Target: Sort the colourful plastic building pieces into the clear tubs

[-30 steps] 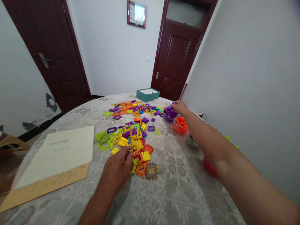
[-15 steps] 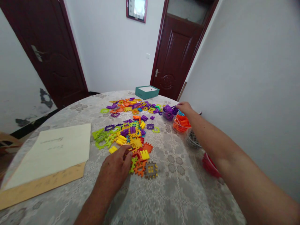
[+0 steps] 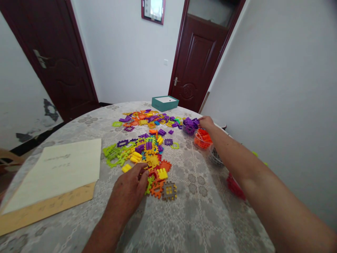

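Observation:
My left hand (image 3: 131, 182) lies at the near left edge of a heap of toothed plastic building pieces (image 3: 152, 161), fingers loosely bent and a gap between thumb and index finger. Its fingertips touch orange and yellow pieces. Stretched far forward, my right hand (image 3: 206, 123) is at the right rim of a clear bowl of purple pieces (image 3: 190, 127). Its fingers are closed at a purple toothed piece (image 3: 195, 121); the fingertips are small and partly hidden. Just below that hand stands a bowl of orange pieces (image 3: 202, 140). A grey square piece (image 3: 169, 190) lies nearest me.
A second heap of mixed pieces (image 3: 147, 118) spreads farther back, before a green open box (image 3: 165, 103). Under my right forearm are a bowl of grey pieces (image 3: 216, 156) and a red container (image 3: 234, 186). Paper sheets (image 3: 58, 172) on brown card (image 3: 50, 207) lie left.
My right hand has shifted very slightly right at the purple bowl, and the purple piece by its fingers sits a little differently. The left hand has stayed put.

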`<state>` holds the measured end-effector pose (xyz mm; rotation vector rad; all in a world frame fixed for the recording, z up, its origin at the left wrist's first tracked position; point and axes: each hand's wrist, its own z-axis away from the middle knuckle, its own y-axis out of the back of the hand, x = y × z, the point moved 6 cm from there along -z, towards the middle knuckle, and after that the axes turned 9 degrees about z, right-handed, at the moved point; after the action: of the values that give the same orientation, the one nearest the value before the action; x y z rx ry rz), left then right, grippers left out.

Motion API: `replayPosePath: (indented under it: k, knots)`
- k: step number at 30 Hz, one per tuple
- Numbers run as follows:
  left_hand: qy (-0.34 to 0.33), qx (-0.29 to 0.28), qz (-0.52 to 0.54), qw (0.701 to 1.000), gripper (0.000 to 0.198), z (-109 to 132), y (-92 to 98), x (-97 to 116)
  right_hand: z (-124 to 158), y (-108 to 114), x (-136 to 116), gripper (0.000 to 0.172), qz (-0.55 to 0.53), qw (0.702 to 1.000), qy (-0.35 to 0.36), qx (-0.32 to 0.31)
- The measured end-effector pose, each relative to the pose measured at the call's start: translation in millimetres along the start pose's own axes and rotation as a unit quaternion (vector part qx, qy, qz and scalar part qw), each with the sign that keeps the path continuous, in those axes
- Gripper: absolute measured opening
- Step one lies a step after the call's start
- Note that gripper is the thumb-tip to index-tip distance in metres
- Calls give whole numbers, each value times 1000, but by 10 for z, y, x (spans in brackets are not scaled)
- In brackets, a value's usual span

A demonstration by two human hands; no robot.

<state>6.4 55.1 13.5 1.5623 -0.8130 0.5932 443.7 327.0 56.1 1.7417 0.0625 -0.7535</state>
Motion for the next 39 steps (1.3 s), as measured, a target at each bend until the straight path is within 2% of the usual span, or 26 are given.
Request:
replayPosePath:
  k: [7,11,14,17,21,24,28,33,39]
  knots:
    - [-17,7,-13,1000,41,-19,-17,-19,281,158,-80,34,-69,997,2,36]
    - [-14,3,-19,1000,41,2,-11,1,716,258,-291,40,-105,993,29,37]
    - [-18,5,-20,1000,39,15,-6,28,1332,189,-462,38,-142,985,95,-4]
    - [-22,7,-17,1000,36,9,-18,37,2150,24,-581,32,-120,967,213,-73]
    - [-28,9,-22,999,34,-5,-55,37,3142,-191,-555,28,-51,925,353,-132]
    - [-36,7,-29,999,35,-1,-84,60,3591,-346,-448,36,-20,894,403,-195]
    - [-42,2,-40,998,37,12,-105,118,3810,-479,-325,63,20,879,426,-215]
    - [-56,-5,-63,996,37,15,-126,157,3736,-592,-272,55,16,887,413,-207]
    - [-68,-7,-51,996,42,-36,-112,121,3626,-594,-259,52,-76,891,414,-174]
